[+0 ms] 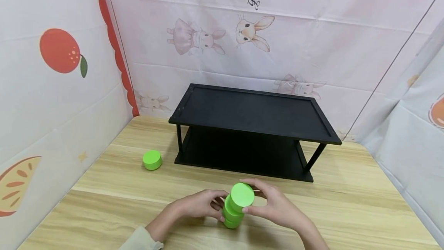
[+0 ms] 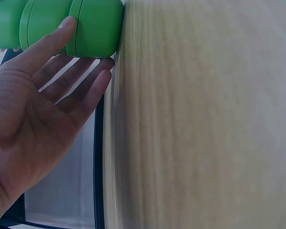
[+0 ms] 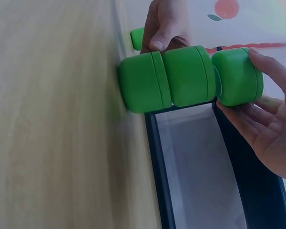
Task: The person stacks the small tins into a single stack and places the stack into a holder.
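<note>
Three green lidded round jars stand one on another on the wooden table, close in front of the black rack. The top jar (image 1: 242,195) is in the grip of my right hand (image 1: 274,205), thumb on one side and fingers on the other. In the right wrist view this jar (image 3: 237,76) tilts a little against the middle jar (image 3: 188,76). My left hand (image 1: 204,205) holds the lower part of the stack. Its thumb (image 2: 55,40) lies near the seam between the middle jar (image 2: 45,24) and the bottom jar (image 2: 97,28), with fingers behind.
A black two-tier rack (image 1: 249,109) stands behind the hands, near the back wall cloth (image 1: 222,7). Left of the rack, another green round piece (image 1: 152,160) sits on the table (image 1: 104,203). Printed cloth (image 1: 38,99) hangs along the left side as well.
</note>
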{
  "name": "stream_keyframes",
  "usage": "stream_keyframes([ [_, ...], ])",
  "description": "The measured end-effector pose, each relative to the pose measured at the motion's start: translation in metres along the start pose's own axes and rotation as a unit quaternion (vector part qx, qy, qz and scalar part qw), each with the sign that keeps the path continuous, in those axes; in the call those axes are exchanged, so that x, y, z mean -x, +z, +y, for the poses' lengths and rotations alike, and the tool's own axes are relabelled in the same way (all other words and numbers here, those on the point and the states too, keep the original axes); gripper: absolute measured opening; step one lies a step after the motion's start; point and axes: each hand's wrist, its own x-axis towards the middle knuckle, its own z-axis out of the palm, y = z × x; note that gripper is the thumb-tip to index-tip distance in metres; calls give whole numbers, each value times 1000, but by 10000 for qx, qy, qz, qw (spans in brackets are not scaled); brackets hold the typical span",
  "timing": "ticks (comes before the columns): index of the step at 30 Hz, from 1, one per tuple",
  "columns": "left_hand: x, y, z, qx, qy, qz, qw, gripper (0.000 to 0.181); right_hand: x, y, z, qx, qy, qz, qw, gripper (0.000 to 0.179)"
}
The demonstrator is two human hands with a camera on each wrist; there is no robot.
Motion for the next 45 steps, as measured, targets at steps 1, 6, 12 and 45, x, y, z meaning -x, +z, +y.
stream_keyframes([
  [1,0,0,0,-3,15,1,10000,49,0,1,0,-28,3,-1,10000,55],
  [6,0,0,0,-26,55,-6,10000,48,-1,4,-1,-82,107,-82,9999,56],
  [12,0,0,0,-2,35,-14,10000,46,-1,7,-1,-133,200,-172,9996,59],
  [45,0,1,-3,116,120,-61,9998,42,-1,16,6,194,170,-249,9994,75],
])
